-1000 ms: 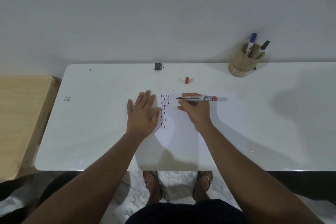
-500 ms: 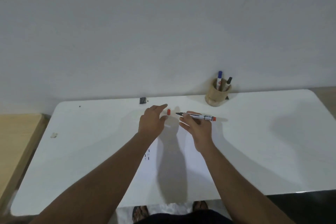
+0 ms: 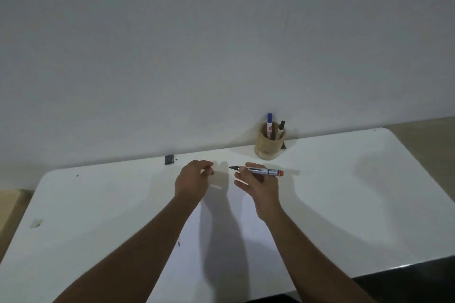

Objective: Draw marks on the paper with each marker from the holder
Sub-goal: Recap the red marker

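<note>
While the right hand (image 3: 259, 186) pinches an uncapped marker (image 3: 257, 170) level above the white bench (image 3: 344, 204), tip pointing toward the left hand (image 3: 193, 181), that left hand's fingers (image 3: 206, 167) are curled together, and whether they enclose anything cannot be told. Nearer the person than the wooden holder (image 3: 268, 145), which stands at the bench's far edge against the wall with a blue marker (image 3: 269, 123) and a black marker (image 3: 281, 126) upright inside, the paper (image 3: 221, 241) lies flat beneath both forearms.
</note>
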